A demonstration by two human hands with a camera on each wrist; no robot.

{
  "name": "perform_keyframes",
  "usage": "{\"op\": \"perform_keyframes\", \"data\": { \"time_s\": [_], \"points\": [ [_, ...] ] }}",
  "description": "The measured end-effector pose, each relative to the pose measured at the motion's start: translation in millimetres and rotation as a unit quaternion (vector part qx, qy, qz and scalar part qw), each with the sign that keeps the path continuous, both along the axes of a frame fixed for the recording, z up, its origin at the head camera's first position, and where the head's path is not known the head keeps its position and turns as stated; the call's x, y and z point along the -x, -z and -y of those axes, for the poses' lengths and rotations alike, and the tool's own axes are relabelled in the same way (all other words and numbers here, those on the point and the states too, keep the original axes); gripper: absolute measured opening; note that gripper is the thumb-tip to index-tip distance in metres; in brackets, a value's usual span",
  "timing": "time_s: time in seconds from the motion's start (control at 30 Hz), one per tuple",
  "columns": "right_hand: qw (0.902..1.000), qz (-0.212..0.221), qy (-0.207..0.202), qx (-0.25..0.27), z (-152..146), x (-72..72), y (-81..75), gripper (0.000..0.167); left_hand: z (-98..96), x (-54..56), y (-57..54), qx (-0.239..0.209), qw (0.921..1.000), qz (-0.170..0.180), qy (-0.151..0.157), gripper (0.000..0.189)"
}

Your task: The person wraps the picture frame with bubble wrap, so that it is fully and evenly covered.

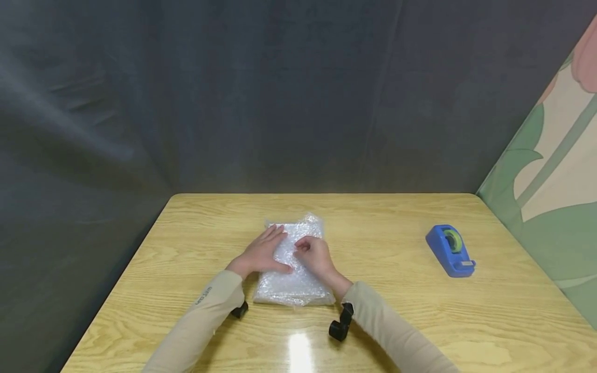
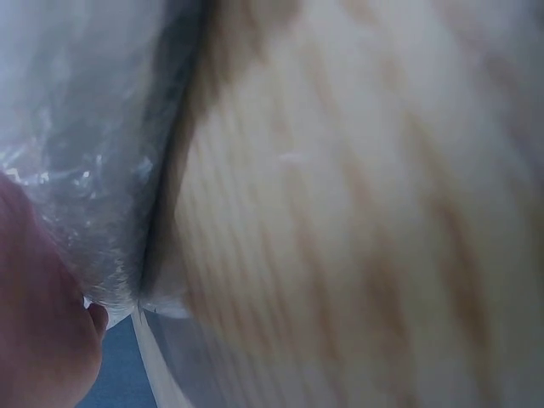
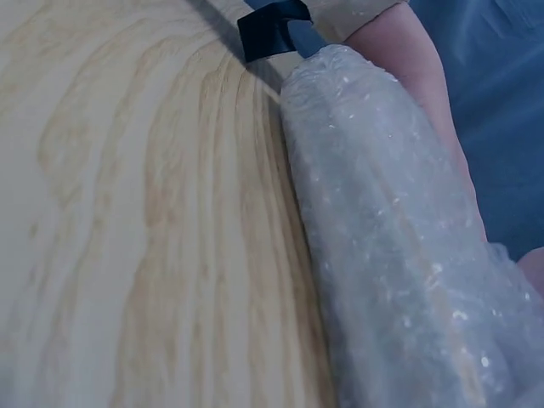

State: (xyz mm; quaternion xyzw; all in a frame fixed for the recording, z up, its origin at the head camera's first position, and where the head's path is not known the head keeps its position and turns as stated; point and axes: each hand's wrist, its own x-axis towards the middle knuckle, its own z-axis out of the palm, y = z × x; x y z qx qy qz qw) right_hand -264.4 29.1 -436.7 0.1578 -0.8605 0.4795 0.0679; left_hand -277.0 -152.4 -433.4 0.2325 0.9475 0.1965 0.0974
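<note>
A flat, rectangular package in clear bubble wrap (image 1: 284, 287) lies on the table in the head view, with loose wrap sticking out at its far right corner. My left hand (image 1: 263, 254) rests on its left part, fingers straight and spread, thumb reaching toward the middle. On the right part, my right hand (image 1: 317, 257) has its fingers curled, thumb and index tips close together at the wrap. Whether they pinch anything is too small to tell. The package's wrapped edge (image 3: 374, 195) fills much of the right wrist view. In the left wrist view, part of the hand (image 2: 42, 314) touches the wrap.
A blue tape dispenser (image 1: 450, 251) with a greenish roll stands on the right of the wooden table (image 1: 382, 223). A dark curtain (image 1: 298, 103) hangs behind and to the left. A flower-patterned cloth (image 1: 555, 207) borders the right side. Black wrist mounts (image 1: 339, 325) hang near the tabletop.
</note>
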Motion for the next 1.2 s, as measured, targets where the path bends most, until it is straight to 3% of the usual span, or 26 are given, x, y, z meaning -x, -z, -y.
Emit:
{"op": "perform_keyframes", "data": {
  "time_s": [0.2,0.33,0.47,0.53,0.73,0.87,0.9,1.07,1.2],
  "points": [
    [0.9979,-0.02,-0.012,-0.06,-2.2,-3.0,0.2,0.027,0.0,0.8,2.0,0.002,1.0,-0.006,-0.001,0.102],
    [0.9935,-0.062,-0.014,-0.094,-1.0,-4.3,0.6,0.014,-0.1,1.4,3.1,0.004,0.9999,-0.013,0.0,0.102],
    [0.9864,-0.099,-0.012,-0.131,1.1,-6.0,0.5,0.039,-0.9,0.0,1.1,0.01,0.9999,-0.011,-0.002,0.102],
    [0.9845,-0.102,-0.003,-0.142,1.5,-7.6,0.6,0.04,-1.2,-0.8,-0.1,0.007,0.9999,-0.01,-0.002,0.102],
    [0.9933,-0.054,0.023,-0.099,1.5,-9.3,0.0,0.021,-0.5,-0.5,0.1,-0.001,1.0,-0.008,0.001,0.102],
    [0.9955,-0.052,-0.001,-0.079,-1.1,-7.0,-2.2,0.049,0.7,1.3,2.5,0.007,0.9999,-0.009,0.001,0.104],
    [0.9944,-0.063,-0.014,-0.084,-2.3,-6.1,-2.8,0.052,0.9,1.6,3.1,0.006,0.9999,-0.011,0.001,0.104],
    [0.9757,-0.142,-0.075,-0.149,-8.9,0.7,-3.0,0.032,1.3,2.2,3.2,0.009,0.9999,-0.014,0.003,0.104],
    [0.9639,-0.167,-0.089,-0.188,-11.9,5.0,1.5,0.025,0.6,1.5,1.0,0.012,0.9997,-0.018,0.009,0.104]
  ]
}}
